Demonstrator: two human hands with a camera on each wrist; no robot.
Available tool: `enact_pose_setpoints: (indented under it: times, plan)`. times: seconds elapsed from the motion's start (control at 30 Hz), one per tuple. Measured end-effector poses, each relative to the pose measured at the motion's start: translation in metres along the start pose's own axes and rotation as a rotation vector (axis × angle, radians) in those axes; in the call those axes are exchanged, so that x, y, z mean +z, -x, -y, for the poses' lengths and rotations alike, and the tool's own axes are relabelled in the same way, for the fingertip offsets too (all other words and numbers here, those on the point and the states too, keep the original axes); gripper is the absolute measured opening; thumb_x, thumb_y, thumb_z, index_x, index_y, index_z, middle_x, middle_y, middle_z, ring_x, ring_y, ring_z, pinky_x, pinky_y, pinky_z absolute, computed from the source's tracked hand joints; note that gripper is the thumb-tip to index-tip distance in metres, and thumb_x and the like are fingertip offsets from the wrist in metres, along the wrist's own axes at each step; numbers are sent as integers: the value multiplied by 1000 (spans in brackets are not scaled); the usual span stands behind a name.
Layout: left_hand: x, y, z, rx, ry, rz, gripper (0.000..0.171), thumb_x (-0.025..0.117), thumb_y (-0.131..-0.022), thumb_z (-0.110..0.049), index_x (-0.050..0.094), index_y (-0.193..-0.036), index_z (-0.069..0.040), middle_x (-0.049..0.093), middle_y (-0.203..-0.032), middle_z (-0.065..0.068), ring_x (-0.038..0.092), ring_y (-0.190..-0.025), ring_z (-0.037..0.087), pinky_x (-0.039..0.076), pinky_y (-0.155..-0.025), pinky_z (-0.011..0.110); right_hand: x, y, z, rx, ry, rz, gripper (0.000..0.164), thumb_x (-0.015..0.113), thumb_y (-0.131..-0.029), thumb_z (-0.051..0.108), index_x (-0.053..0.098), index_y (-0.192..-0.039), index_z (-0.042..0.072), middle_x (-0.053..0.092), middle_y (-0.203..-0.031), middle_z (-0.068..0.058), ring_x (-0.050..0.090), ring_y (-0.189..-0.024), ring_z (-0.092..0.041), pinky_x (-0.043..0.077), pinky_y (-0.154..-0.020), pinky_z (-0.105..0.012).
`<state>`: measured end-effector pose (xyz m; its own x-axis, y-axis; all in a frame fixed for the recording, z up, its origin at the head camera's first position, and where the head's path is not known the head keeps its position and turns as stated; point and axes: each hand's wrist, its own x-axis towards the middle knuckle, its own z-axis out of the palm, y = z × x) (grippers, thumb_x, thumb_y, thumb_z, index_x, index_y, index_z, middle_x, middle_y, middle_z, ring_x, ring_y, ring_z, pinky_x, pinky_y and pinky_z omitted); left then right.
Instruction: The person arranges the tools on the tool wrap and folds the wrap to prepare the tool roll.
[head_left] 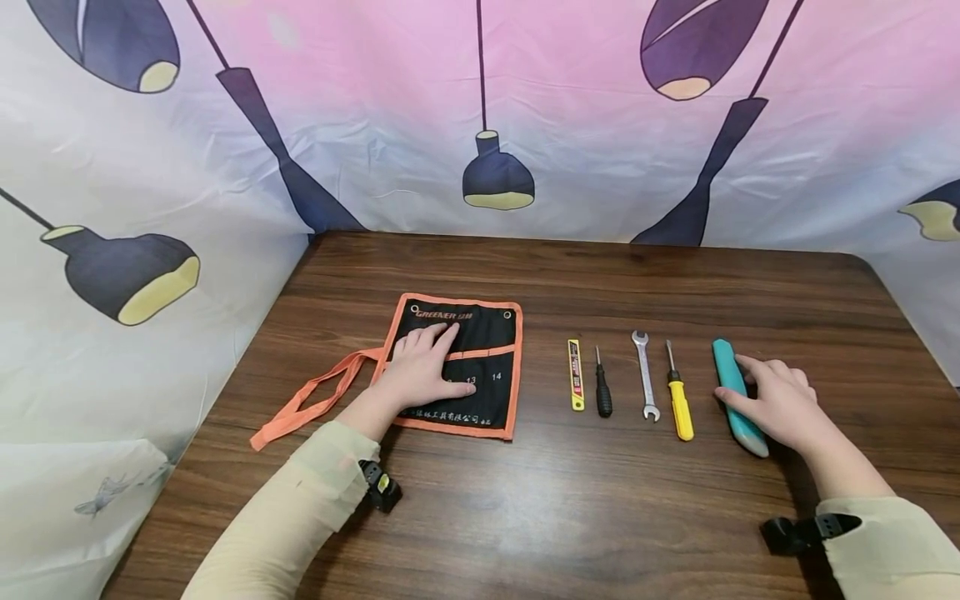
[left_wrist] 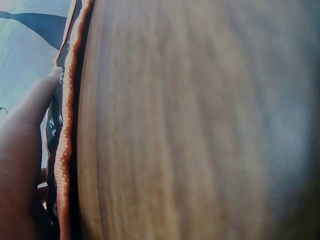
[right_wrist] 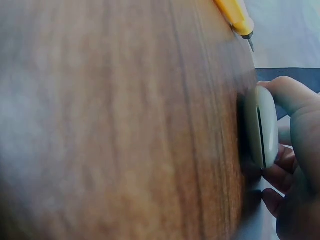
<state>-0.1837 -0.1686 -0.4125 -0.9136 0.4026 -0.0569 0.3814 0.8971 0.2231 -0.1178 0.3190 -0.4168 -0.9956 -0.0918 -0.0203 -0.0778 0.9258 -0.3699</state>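
My left hand (head_left: 418, 371) rests with spread fingers on a black tool pouch (head_left: 487, 329) with orange edging and numbered pockets. In the left wrist view, the pouch's orange edge (left_wrist: 63, 170) runs beside the thumb. At the right, my right hand (head_left: 780, 403) pinches a long teal object (head_left: 729, 371) with a grey end between thumb and fingers as it lies on the table. A slit runs along the object's rounded end (right_wrist: 263, 130) in the right wrist view; its exact kind is unclear. Some right-hand fingers are partly hidden behind it.
Between the hands lie a narrow yellow packet (head_left: 576, 375), a black screwdriver (head_left: 603, 392), an open-ended wrench (head_left: 645, 375) and a yellow screwdriver (head_left: 679, 404). Orange straps (head_left: 318, 404) trail left from the pouch. Printed cloth (head_left: 420, 167) hangs behind the brown table (head_left: 540, 517).
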Motion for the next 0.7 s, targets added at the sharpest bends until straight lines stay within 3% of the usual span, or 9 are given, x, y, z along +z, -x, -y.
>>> enact_pose_setpoints:
  times: [0.4, 0.53, 0.7]
  plan:
    - [-7, -2, 3, 58, -13, 71, 89, 63, -75, -60, 36, -145, -12, 24, -151, 12, 23, -134, 34, 13, -103, 57, -1, 2, -1, -6, -28, 18, 72, 54, -93, 42, 36, -136, -12, 47, -112, -32, 37, -97, -48, 30, -70, -56]
    - [-7, 2, -4, 49, 14, 24, 86, 62, -75, -60, 38, -144, -14, 29, -148, 11, 26, -132, 33, 17, -100, 54, -1, 3, 0, 6, -36, 4, 74, 54, -91, 45, 36, -135, -12, 48, -110, -31, 37, -97, -49, 30, -70, -56]
    - [-5, 5, -11, 14, 31, -66, 85, 64, -74, -62, 42, -142, -16, 41, -132, 11, 36, -114, 30, 28, -86, 46, -1, 6, -1, 18, -32, -9, 77, 55, -90, 47, 38, -134, -13, 49, -107, -31, 38, -97, -48, 30, -69, -55]
